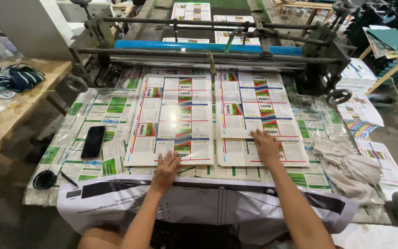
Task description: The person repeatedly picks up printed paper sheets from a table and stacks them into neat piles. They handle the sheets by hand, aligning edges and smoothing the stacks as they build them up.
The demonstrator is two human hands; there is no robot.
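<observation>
Printed sheets lie in two stacks on the worktop (47, 193) before the machine (208, 50). Left hand (166, 168) rests flat, fingers spread, on the near edge of the left stack (173, 117); right hand (266, 146) lies flat, fingers together, on the right stack (259, 106). A small black dish (44, 179) sits at the left corner, contents unclear, near a phone (93, 141); a rag (346, 166) lies right.

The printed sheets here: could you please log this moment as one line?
left hand: flat on left printed sheet | right hand: flat on right printed sheet | phone: left, untouched | cloth: right
</observation>
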